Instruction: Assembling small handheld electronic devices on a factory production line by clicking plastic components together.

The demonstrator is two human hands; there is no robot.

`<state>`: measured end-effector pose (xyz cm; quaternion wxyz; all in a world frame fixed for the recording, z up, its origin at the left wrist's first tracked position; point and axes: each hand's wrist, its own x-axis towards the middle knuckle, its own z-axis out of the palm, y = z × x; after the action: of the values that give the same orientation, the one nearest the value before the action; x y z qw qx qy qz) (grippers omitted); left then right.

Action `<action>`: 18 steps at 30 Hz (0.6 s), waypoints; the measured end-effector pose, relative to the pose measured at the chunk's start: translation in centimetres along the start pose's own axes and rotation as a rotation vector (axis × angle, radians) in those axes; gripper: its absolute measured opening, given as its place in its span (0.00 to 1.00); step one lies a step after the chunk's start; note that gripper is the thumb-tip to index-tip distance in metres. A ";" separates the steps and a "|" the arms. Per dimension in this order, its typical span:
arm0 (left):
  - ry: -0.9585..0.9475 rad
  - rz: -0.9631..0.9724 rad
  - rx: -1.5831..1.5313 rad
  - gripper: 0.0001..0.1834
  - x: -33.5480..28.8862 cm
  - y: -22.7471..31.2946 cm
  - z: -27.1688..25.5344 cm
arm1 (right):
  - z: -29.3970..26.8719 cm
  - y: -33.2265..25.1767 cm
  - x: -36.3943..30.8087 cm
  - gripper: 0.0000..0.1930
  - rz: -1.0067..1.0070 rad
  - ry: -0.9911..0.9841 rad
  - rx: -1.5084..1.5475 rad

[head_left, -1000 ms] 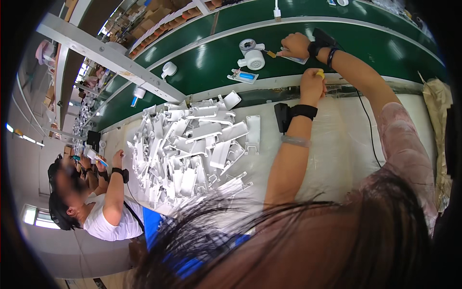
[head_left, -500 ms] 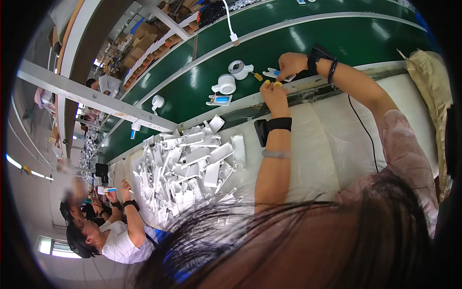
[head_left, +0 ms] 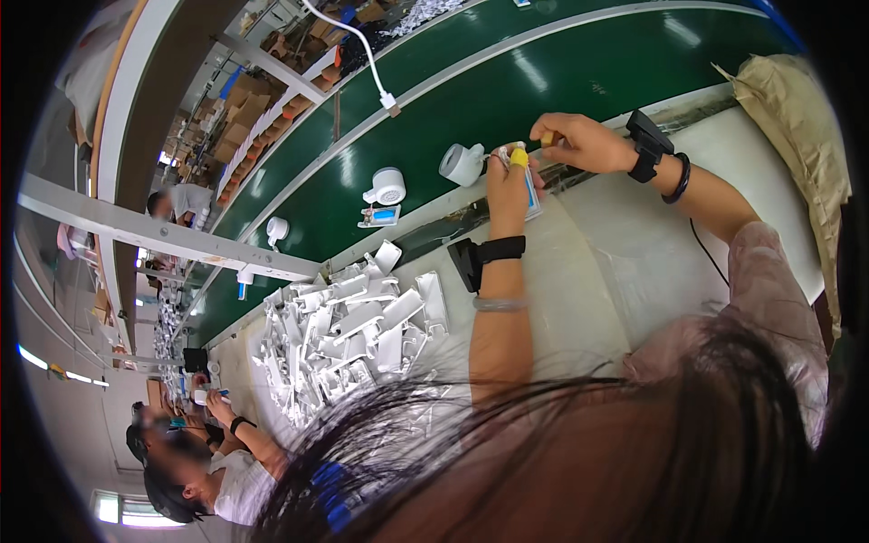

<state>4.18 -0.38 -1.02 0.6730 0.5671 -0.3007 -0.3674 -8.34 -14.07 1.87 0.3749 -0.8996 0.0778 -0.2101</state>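
My left hand, with yellow finger covers, is closed around a white handle shell with a blue cylinder inside, above the near rail of the green belt. Just to its left lies a white round fan head, apparently joined to that shell, though my fingers hide the joint. My right hand hovers right of the shell, its fingers curled in a pinch with a yellow cover at the tip. Whatever sits between those fingers is too small to tell. Further left on the belt rest a second fan head and its open shell.
A heap of white plastic shells covers the bench left of my left forearm. A white cable hangs over the green belt. Brown wrapping stands at the right. A co-worker sits at the lower left.
The shell with the blue cylinder has come off the belt into my left hand, nearer me. My right hand has let go of it and lifted off to the right. The view has shifted.
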 end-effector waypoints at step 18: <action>-0.788 -0.455 0.323 0.16 -2.1 2.1 0.4 | -3.5 2.3 -2.1 0.11 -0.192 -0.603 0.109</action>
<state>3.07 1.32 1.09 0.3138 0.5336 -0.4544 -0.6406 -11.66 -17.27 1.78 0.4071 -0.9032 -0.1336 0.0276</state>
